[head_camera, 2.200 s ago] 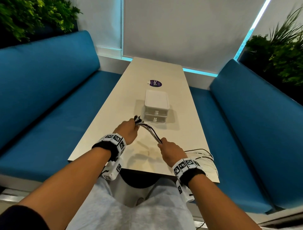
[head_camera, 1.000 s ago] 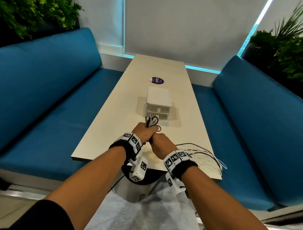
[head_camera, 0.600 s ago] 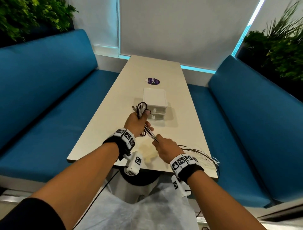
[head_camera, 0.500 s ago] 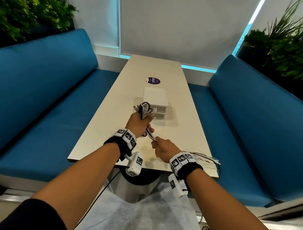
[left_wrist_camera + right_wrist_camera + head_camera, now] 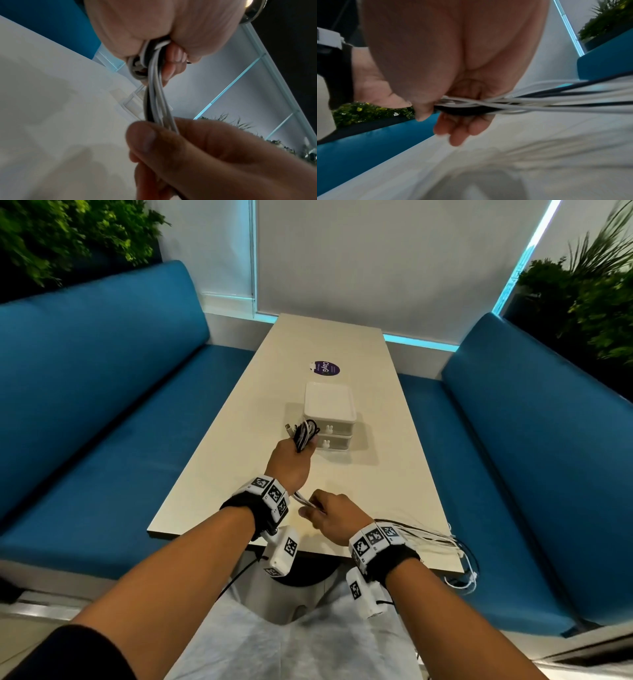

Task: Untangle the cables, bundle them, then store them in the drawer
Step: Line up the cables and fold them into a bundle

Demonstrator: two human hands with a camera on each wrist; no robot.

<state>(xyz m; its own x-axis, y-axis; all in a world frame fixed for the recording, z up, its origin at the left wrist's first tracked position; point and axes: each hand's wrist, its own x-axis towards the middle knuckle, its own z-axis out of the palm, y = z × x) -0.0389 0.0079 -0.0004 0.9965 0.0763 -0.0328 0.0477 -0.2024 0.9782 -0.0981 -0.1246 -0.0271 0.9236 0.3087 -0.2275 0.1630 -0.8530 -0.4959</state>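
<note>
Item: cables (image 5: pixel 303 436), black and white, several strands gathered as one. Head view: the looped end stands out of the left hand (image 5: pixel 289 463), just in front of the drawer box (image 5: pixel 329 419) on the table (image 5: pixel 404 460); the strands run back from the box to the right hand (image 5: pixel 330 515), then trail loose over the table edge nearest the person. Handling, as judged: light, limp, springy in the loop, smooth enough to slide; best held across the whole bunch, close to the loop. Left wrist view: left hand (image 5: pixel 154 27) fisted round the cables (image 5: pixel 155 97), fingers curled tight; the right hand's thumb (image 5: pixel 145 138) pinches the same strands below. Right wrist view: right hand (image 5: pixel 450 67) with thumb and fingers closed on the cables (image 5: pixel 530 104), which fan out away from the box.
</note>
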